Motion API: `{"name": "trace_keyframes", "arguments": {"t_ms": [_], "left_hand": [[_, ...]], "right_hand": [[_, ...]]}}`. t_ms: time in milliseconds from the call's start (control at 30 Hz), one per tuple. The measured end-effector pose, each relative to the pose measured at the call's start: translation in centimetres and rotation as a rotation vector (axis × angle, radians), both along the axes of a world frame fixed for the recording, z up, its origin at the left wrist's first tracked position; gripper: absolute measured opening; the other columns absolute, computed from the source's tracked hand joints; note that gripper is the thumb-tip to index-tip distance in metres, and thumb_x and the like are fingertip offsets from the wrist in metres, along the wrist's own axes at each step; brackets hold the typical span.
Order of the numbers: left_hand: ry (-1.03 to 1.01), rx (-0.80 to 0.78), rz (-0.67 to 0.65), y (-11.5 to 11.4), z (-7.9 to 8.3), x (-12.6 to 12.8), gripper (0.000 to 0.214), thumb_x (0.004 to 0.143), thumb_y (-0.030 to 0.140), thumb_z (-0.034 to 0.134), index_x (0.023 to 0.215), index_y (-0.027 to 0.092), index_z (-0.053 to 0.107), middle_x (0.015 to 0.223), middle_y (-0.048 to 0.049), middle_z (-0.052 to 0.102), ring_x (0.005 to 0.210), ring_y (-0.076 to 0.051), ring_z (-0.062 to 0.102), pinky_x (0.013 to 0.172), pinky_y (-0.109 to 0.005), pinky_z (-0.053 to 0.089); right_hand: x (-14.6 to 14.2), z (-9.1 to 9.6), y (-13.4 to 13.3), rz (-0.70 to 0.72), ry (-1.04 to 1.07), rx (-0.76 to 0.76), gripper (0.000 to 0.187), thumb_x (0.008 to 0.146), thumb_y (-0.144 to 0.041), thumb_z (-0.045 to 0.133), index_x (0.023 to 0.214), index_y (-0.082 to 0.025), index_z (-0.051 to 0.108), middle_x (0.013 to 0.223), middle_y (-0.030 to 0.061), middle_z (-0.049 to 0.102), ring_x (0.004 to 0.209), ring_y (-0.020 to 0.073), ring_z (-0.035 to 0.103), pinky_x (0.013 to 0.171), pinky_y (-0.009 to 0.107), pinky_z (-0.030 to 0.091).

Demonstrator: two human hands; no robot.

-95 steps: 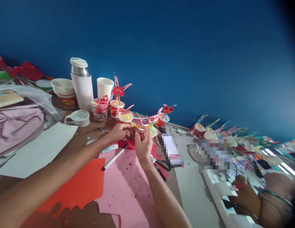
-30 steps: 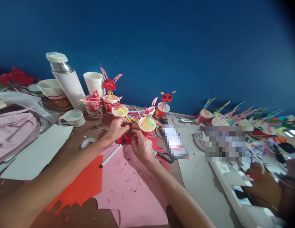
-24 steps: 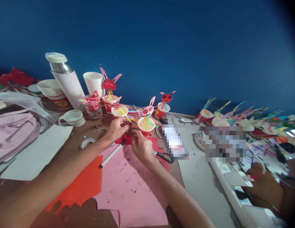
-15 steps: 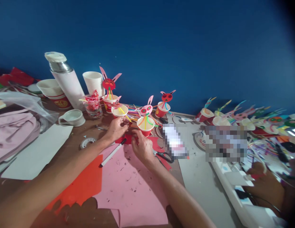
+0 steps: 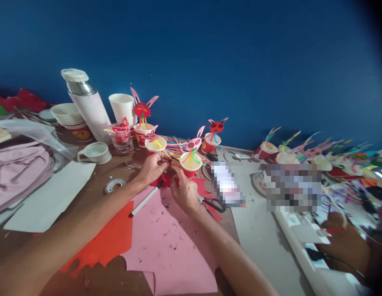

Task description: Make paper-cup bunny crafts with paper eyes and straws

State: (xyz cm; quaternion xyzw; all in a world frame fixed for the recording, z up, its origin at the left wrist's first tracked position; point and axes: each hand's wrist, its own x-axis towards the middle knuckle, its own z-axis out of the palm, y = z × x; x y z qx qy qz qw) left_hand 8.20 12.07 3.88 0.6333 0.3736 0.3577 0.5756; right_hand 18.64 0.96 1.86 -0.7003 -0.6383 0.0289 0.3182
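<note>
Pink paper (image 5: 175,238) spreads this side of the fingers. The right hand (image 5: 185,191) and left hand (image 5: 152,169) are both curled (gripping or not, I cannot tell). A red cup (image 5: 191,166) stands just beyond the right fingers, a marker (image 5: 147,198) just short of the left.

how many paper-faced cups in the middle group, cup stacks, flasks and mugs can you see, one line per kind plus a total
Paper-faced cups, middle group: 4
Cup stacks: 2
Flasks: 1
Mugs: 1
Total: 8
</note>
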Motion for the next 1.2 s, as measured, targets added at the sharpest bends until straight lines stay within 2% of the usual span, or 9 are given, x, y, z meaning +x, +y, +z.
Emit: {"name": "trace_keyframes", "arguments": {"t_ms": [100, 233, 400, 700, 967, 1200], "left_hand": [[-0.005, -0.002, 0.0, -0.12, 0.18, -0.03, 0.019, 0.062, 0.016, 0.061, 0.08, 0.014, 0.058, 0.067, 0.0009, 0.06, 0.06, -0.014, 0.06, 0.055, -0.024, 0.05], [-0.011, -0.005, 0.009, -0.24, 0.27, 0.08, 0.017, 0.063, 0.014, 0.058, 0.08, 0.015, 0.057, 0.063, 0.0017, 0.06, 0.059, -0.014, 0.06, 0.057, -0.025, 0.051], [-0.02, -0.006, 0.007, -0.32, 0.36, 0.21, 0.017, 0.063, 0.013, 0.057, 0.08, 0.014, 0.058, 0.066, 0.0005, 0.063, 0.061, -0.014, 0.061, 0.059, -0.025, 0.051], [-0.048, -0.067, -0.034, -0.8, 0.66, -0.03, 0.02, 0.066, 0.012, 0.056, 0.086, 0.013, 0.058, 0.074, -0.0026, 0.066, 0.068, -0.016, 0.065, 0.063, -0.027, 0.053], [-0.042, -0.095, -0.03, -0.69, 0.74, 0.09, 0.021, 0.063, 0.01, 0.054, 0.084, 0.013, 0.059, 0.073, -0.0023, 0.065, 0.067, -0.016, 0.064, 0.059, -0.025, 0.051], [-0.056, -0.081, -0.027, -0.51, 0.48, 0.01, 0.021, 0.062, 0.011, 0.054, 0.081, 0.013, 0.061, 0.075, -0.0017, 0.066, 0.071, -0.017, 0.063, 0.064, -0.025, 0.051]], "right_hand": [[-0.28, -0.1, 0.19, -0.006, -0.062, -0.016, 0.052, 0.085, -0.015, 0.04, 0.136, -0.022, 0.038, 0.115, 0.0041, 0.065, 0.083, 0.0171, 0.066, 0.064, 0.023, 0.048], [-0.48, -0.3, 0.51, -0.022, -0.146, -0.092, 0.057, 0.083, -0.015, 0.041, 0.14, -0.021, 0.036, 0.102, 0.0058, 0.07, 0.073, 0.018, 0.066, 0.058, 0.024, 0.047], [-0.47, 0.04, 0.61, -0.04, -0.196, -0.146, 0.056, 0.084, -0.018, 0.041, 0.14, -0.019, 0.037, 0.092, 0.007, 0.071, 0.064, 0.0184, 0.064, 0.053, 0.024, 0.047], [-0.3, -0.14, 0.48, -0.036, -0.217, -0.164, 0.055, 0.086, -0.018, 0.039, 0.141, -0.016, 0.037, 0.085, 0.0089, 0.071, 0.061, 0.0187, 0.064, 0.052, 0.024, 0.047], [-0.46, 0.18, 0.5, -0.052, -0.195, -0.156, 0.052, 0.087, -0.02, 0.041, 0.139, -0.017, 0.039, 0.096, 0.0101, 0.071, 0.067, 0.0194, 0.065, 0.054, 0.024, 0.047], [-0.47, 0.5, 0.42, -0.033, -0.148, -0.112, 0.051, 0.085, -0.016, 0.042, 0.136, -0.016, 0.041, 0.104, 0.0087, 0.069, 0.073, 0.0196, 0.066, 0.058, 0.026, 0.05]]}}
